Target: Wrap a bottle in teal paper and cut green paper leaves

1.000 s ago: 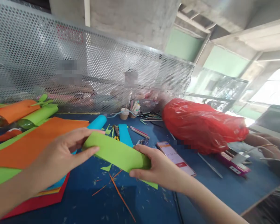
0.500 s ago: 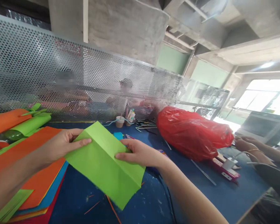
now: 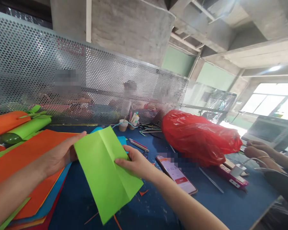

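Observation:
A creased sheet of bright green paper (image 3: 105,172) is held up above the blue table, tilted, with a fold line running down it. My right hand (image 3: 135,161) pinches its right side, thumb on the front face and fingers at the far edge. At the upper left edge is my left hand (image 3: 62,153), closed at the sheet, its fingertips partly hidden behind the paper. Under my left forearm lies a stack of coloured sheets with an orange sheet (image 3: 44,185) on top and blue, yellow and red ones below.
Rolled orange paper (image 3: 9,123) and a green-wrapped bottle (image 3: 31,129) lie at left. Pens (image 3: 139,145), a phone (image 3: 177,175) and a red plastic bag (image 3: 196,137) are on the right. A perforated metal screen (image 3: 105,80) borders the back. Another person's hands (image 3: 259,153) are at far right.
The green sheet has turned more upright and its fold has opened wider. My left thumb has gone from the front face to the edge. The phone has come into fuller view.

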`<act>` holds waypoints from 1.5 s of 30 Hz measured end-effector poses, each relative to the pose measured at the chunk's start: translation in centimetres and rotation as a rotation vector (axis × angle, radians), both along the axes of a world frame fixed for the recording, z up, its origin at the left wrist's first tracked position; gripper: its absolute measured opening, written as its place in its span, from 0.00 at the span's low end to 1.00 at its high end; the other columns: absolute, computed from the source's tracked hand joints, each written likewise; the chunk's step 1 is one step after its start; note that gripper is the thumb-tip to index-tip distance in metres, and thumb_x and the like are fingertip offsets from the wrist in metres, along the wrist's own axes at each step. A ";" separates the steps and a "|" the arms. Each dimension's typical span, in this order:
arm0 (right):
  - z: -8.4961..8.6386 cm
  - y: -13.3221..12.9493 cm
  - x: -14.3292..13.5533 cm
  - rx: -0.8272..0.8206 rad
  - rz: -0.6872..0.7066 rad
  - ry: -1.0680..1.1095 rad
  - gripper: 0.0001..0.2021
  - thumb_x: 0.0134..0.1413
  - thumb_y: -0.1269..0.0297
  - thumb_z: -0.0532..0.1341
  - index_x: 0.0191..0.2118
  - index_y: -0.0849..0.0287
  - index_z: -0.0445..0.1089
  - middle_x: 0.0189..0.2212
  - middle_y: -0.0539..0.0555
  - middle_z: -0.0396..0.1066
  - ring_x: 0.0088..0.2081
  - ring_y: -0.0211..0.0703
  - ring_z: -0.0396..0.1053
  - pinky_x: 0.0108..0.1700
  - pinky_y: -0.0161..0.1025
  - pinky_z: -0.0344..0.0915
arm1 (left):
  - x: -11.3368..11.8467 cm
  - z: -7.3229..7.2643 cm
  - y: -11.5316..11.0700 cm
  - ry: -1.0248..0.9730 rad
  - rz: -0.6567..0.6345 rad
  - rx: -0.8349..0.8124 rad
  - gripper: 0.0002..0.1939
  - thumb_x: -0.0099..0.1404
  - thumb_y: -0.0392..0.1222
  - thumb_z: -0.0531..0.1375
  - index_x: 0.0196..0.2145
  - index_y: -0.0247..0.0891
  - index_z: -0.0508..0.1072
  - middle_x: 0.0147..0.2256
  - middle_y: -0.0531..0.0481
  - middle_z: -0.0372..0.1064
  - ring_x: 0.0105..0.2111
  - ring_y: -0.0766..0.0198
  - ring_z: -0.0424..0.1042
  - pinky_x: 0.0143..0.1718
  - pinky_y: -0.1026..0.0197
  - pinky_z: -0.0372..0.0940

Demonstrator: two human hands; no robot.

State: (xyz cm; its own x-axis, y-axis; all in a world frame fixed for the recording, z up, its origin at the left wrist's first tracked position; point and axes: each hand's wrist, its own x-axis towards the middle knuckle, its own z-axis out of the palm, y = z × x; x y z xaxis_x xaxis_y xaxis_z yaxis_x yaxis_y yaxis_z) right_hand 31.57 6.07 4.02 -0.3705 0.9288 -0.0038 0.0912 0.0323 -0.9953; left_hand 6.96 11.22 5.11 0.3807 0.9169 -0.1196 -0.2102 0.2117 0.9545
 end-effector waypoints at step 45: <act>-2.6 0.6 0.2 0.682 -0.188 -1.295 0.18 0.57 0.50 0.61 0.42 0.62 0.74 0.41 0.65 0.73 0.50 0.62 0.62 0.48 0.55 0.57 | 0.3 -5.7 -3.5 -0.213 0.330 -0.252 0.06 0.60 0.28 0.62 0.34 0.35 0.77 0.32 0.46 0.80 0.29 0.59 0.80 0.31 0.64 0.75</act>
